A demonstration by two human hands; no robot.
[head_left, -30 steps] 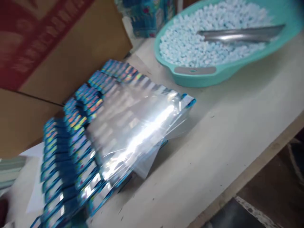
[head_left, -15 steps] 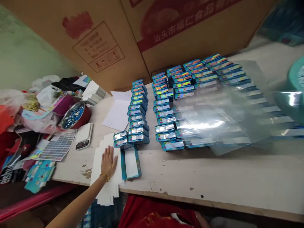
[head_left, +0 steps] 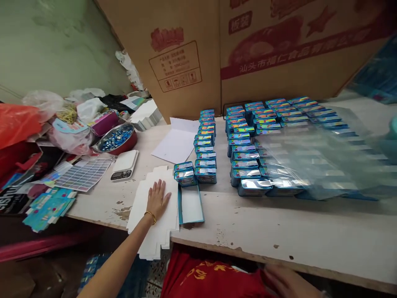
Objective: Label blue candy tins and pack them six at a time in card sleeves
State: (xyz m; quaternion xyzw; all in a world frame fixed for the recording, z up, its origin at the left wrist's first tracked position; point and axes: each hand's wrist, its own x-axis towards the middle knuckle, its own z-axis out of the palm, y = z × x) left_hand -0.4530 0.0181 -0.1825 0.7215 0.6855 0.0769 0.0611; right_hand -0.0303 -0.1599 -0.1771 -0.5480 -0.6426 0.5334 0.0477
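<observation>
Our left hand (head_left: 157,200) rests flat on white cards (head_left: 159,236) at the table's (head_left: 279,225) near edge.
Nearest us, our right hand (head_left: 287,282) blurs beside red cloth (head_left: 214,279), and we cannot tell whether it grips anything; next, the cards overhang the pale, chipped tabletop, our left fingers spread over them, grasping nothing. Just right of them we have an open blue tray (head_left: 191,205); beyond stand rows of blue packs (head_left: 245,155), some under clear film (head_left: 313,155). Farther left sit a white scale (head_left: 125,162) and a red bowl (head_left: 129,143). Behind, we face a printed carton (head_left: 194,25) and a smudged green wall (head_left: 62,49).
</observation>
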